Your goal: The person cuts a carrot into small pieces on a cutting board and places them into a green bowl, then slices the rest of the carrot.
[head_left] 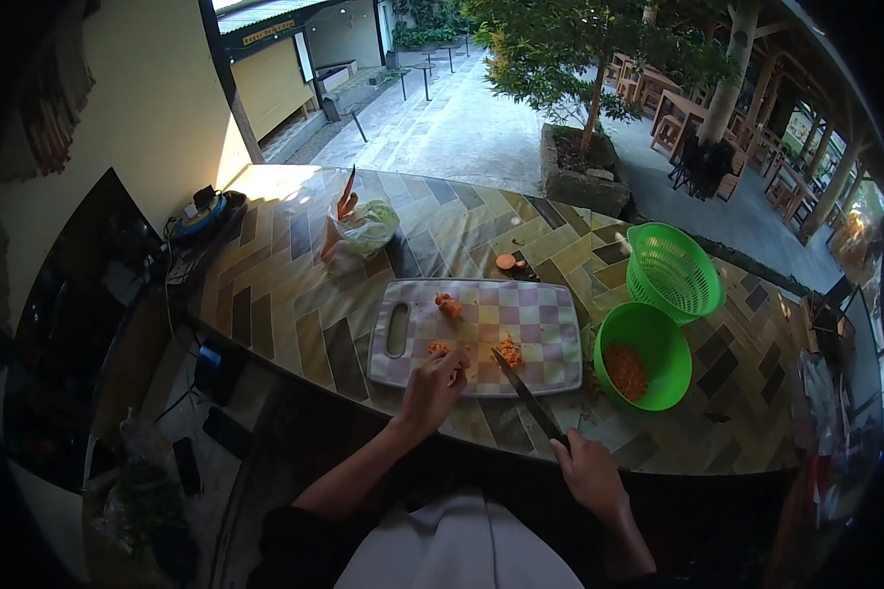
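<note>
My right hand (589, 473) grips a knife (531, 396) by its handle. The blade slants up and left, its tip beside a small heap of chopped carrot (508, 353) on the checkered cutting board (547, 377). Over the board's near edge, my left hand (434, 390) has its fingers bent together beside another bit of chopped carrot (439, 348). What those fingers hold, if anything, is hidden. Farther up the board lies a carrot piece (448, 305). To the right, a green bowl (667, 346) contains a layer of chopped carrot (625, 372).
Behind the bowl, a green strainer basket (674, 267) leans tilted. A carrot end (506, 261) rests beyond the board. At the back left sits a plastic bag (366, 232) of vegetables with carrots (346, 201). A dark screen (74, 334) stands left of the tiled table (309, 319).
</note>
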Tool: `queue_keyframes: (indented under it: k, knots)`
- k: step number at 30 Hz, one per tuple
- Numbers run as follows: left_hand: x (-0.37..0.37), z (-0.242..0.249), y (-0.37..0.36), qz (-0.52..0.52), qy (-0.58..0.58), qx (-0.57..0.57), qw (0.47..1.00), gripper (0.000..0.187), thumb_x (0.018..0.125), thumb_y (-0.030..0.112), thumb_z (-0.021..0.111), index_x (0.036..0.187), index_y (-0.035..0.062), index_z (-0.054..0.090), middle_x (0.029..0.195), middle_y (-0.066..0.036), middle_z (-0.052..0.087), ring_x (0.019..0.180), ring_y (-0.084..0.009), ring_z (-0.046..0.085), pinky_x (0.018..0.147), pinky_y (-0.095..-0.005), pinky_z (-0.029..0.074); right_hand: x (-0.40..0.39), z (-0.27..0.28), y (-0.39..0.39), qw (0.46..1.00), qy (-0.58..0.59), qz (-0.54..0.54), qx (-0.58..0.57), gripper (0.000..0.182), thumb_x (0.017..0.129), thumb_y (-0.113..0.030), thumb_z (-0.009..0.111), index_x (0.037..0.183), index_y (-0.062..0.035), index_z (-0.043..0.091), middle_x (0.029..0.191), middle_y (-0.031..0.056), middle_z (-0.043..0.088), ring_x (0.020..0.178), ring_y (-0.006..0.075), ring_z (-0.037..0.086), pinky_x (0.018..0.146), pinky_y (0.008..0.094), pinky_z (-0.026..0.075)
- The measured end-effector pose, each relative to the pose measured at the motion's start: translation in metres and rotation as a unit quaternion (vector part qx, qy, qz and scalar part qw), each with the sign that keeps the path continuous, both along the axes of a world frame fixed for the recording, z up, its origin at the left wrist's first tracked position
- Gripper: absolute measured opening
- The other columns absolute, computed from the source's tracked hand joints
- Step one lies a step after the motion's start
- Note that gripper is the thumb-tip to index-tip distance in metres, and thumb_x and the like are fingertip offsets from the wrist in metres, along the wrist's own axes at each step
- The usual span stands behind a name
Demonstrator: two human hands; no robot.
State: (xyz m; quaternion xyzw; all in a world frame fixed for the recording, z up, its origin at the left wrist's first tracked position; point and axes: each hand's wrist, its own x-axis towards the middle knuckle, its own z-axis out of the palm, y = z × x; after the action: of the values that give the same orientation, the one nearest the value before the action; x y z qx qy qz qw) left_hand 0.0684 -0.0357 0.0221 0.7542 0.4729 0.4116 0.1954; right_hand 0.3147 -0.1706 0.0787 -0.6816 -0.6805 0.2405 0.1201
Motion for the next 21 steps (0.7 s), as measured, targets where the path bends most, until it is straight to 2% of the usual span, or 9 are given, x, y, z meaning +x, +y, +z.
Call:
queue_keyframes:
  k: [4,7,11,15,19,21]
  knots:
    - [-0.03,0.029,0.017,0.056,-0.082,0.018,0.995,0.014,0.083,0.011,0.075,0.085,0.0007,0.065,0.076,-0.01,0.066,0.071,-0.0223,0.065,0.065,-0.0372,0.05,-0.032,0.001,0.0,0.999,0.048,0.015,-0.016,0.036,0.103,-0.032,0.048,0.094,0.0024,0.054,0.072,0.0281,0.063,0.073,0.0482,0.063,0.067,0.0566,0.049]
    - [-0.049,0.036,0.028,0.165,-0.06,0.087,0.981,0.021,0.083,0.018,0.078,0.08,0.0011,0.066,0.073,-0.008,0.066,0.064,-0.016,0.06,0.06,-0.0319,0.046,-0.067,-0.012,0.01,0.996,0.077,0.041,-0.02,0.036,0.103,-0.032,0.048,0.093,0.0031,0.054,0.072,0.0283,0.063,0.074,0.0483,0.063,0.068,0.057,0.049]
    - [-0.065,0.018,0.033,0.214,-0.132,0.032,0.967,0.023,0.084,0.02,0.079,0.079,0.0012,0.066,0.071,-0.008,0.067,0.062,-0.015,0.058,0.06,-0.0301,0.045,-0.107,-0.033,0.029,0.994,0.105,0.037,0.0,0.038,0.103,-0.031,0.049,0.091,0.0045,0.054,0.073,0.0291,0.062,0.075,0.0488,0.062,0.068,0.0565,0.048]
    - [-0.079,-0.006,0.036,0.217,-0.153,0.012,0.964,0.024,0.084,0.02,0.078,0.078,0.0009,0.066,0.071,-0.008,0.068,0.063,-0.0156,0.062,0.062,-0.0303,0.047,-0.103,-0.043,0.037,0.995,0.097,-0.012,0.035,0.039,0.103,-0.032,0.049,0.089,0.0042,0.055,0.074,0.0301,0.062,0.076,0.0492,0.062,0.068,0.0568,0.048]
    - [-0.086,-0.017,0.031,0.204,-0.121,0.002,0.971,0.022,0.083,0.019,0.079,0.078,0.0013,0.066,0.072,-0.008,0.068,0.065,-0.0171,0.065,0.064,-0.031,0.049,-0.079,-0.023,0.026,0.996,0.072,-0.055,0.017,0.041,0.104,-0.031,0.046,0.087,0.0053,0.055,0.075,0.0303,0.063,0.075,0.049,0.062,0.067,0.0566,0.048]
    - [-0.088,-0.017,0.028,0.211,-0.117,0.004,0.971,0.021,0.083,0.018,0.079,0.078,0.0016,0.067,0.073,-0.008,0.069,0.065,-0.0175,0.066,0.064,-0.0314,0.049,-0.077,-0.013,0.025,0.993,0.109,-0.044,-0.005,0.04,0.104,-0.03,0.046,0.088,0.0056,0.055,0.075,0.0303,0.062,0.074,0.0489,0.062,0.067,0.0565,0.047]
